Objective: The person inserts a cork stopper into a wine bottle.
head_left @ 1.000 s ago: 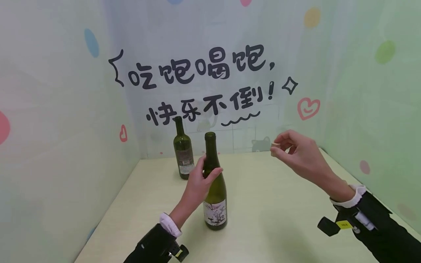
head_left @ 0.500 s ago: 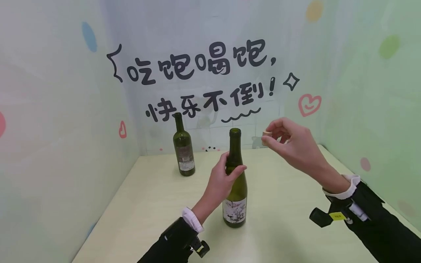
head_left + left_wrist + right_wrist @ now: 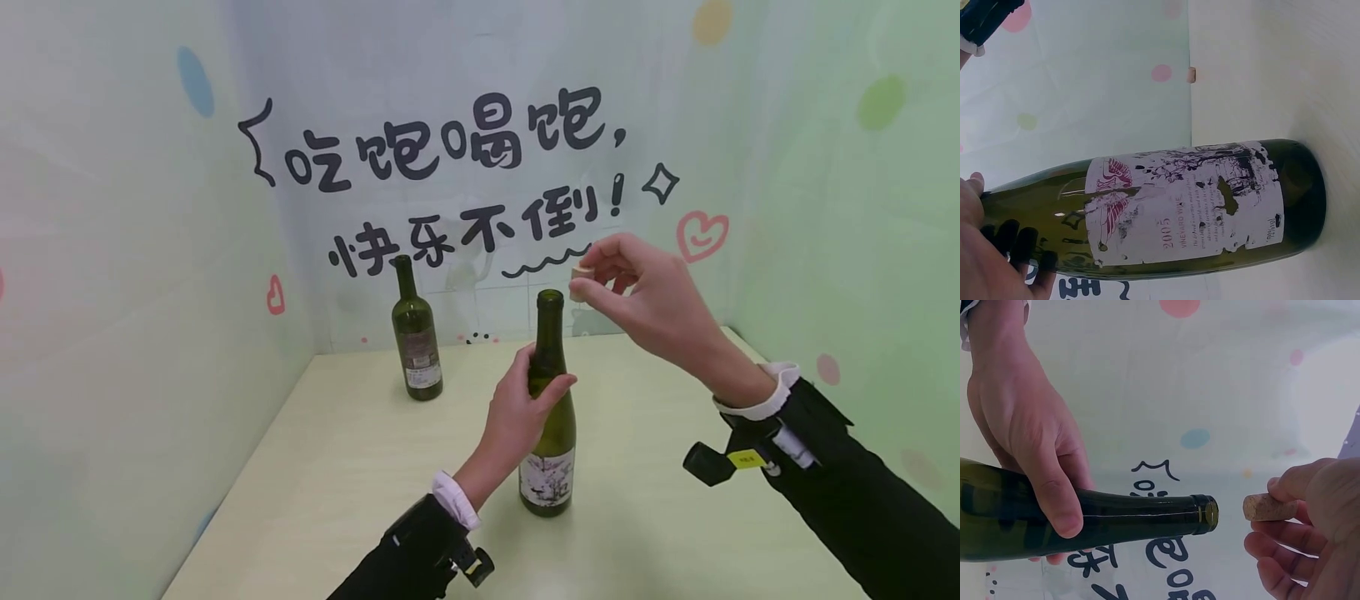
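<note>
A green wine bottle with a worn pale label stands upright on the table, its mouth uncovered. My left hand grips it around the lower neck, as the right wrist view also shows. Between the thumb and fingers of my right hand a cork is pinched. It is held slightly above and to the right of the bottle's mouth, with a small gap between them. In the left wrist view the label faces the camera, while the bottle's top is out of frame.
A second green wine bottle stands farther back on the left of the pale table. A small brown piece lies at the table's edge in the left wrist view. Printed walls enclose the table at the back and both sides.
My left hand and the bottle have shifted right. My right hand has risen and moved left with the cork, bringing it close to the bottle's mouth. The second bottle has stayed put.
</note>
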{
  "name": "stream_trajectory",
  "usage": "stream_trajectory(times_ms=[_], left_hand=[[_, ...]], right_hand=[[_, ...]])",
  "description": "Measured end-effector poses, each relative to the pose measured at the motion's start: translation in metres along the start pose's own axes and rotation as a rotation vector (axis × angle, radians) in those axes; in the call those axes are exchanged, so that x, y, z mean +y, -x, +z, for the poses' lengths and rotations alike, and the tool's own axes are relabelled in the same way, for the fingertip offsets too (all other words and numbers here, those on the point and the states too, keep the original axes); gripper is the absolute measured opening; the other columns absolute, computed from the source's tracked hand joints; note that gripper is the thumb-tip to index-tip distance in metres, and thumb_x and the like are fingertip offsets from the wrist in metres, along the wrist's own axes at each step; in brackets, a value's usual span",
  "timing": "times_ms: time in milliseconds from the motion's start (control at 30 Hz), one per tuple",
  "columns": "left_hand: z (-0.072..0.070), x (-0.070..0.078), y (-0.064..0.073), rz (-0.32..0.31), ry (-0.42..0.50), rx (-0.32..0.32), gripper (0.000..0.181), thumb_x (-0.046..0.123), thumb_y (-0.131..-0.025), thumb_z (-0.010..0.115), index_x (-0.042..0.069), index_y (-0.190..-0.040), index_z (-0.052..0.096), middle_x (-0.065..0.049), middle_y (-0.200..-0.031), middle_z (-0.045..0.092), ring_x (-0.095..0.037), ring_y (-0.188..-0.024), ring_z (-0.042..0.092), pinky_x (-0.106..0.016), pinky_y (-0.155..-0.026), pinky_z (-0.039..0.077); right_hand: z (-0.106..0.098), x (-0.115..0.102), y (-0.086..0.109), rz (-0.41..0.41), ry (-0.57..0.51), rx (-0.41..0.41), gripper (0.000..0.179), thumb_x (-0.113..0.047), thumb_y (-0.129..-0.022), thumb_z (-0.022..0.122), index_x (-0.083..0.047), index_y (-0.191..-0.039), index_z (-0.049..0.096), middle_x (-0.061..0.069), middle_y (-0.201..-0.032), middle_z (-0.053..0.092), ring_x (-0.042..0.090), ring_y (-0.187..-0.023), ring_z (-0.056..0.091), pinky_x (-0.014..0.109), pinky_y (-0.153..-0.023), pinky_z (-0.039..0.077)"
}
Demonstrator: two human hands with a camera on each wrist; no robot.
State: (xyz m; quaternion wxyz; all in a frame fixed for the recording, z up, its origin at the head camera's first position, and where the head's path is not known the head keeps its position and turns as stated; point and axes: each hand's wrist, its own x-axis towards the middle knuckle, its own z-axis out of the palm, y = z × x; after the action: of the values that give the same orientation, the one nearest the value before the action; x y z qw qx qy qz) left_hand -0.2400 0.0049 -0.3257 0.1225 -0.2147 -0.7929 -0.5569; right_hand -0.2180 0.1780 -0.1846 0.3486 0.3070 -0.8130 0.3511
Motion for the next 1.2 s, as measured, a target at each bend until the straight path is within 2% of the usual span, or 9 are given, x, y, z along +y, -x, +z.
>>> stream_trajectory(times_ms=[300,900,1200], left_hand=[[0.0,-0.002,0.001,-0.012,-0.016,0.002,0.07,0.056,-0.084,0.059,0.017,-0.14,0.043,0.002,-0.117,0.059,-0.018,-0.105,0.06,-0.038,-0.088,0.049],[0.002,-0.006,0.002,-0.011,0.013,0.008,0.065,0.052,-0.086,0.061,0.02,-0.14,0.042,0.005,-0.116,0.058,-0.016,-0.104,0.059,-0.038,-0.088,0.049],[0.002,-0.004,0.002,-0.005,0.022,0.003,0.068,0.056,-0.085,0.059,0.021,-0.14,0.042,0.005,-0.116,0.058,-0.016,-0.105,0.059,-0.039,-0.088,0.049]], right_hand=[[0.012,-0.001,-0.016,-0.008,-0.034,-0.007,0.026,-0.028,-0.087,0.07,-0.007,-0.1,0.063,-0.006,-0.088,0.067,0.007,-0.079,0.059,0.025,-0.068,0.046],[0.028,0.007,-0.017,0.009,-0.048,-0.049,0.023,-0.025,-0.087,0.07,-0.009,-0.1,0.062,-0.005,-0.09,0.065,0.008,-0.079,0.06,0.032,-0.07,0.048],[0.029,0.009,-0.016,0.028,-0.013,-0.07,0.021,-0.024,-0.087,0.07,-0.009,-0.099,0.062,-0.004,-0.089,0.065,0.009,-0.079,0.059,0.028,-0.07,0.048]])
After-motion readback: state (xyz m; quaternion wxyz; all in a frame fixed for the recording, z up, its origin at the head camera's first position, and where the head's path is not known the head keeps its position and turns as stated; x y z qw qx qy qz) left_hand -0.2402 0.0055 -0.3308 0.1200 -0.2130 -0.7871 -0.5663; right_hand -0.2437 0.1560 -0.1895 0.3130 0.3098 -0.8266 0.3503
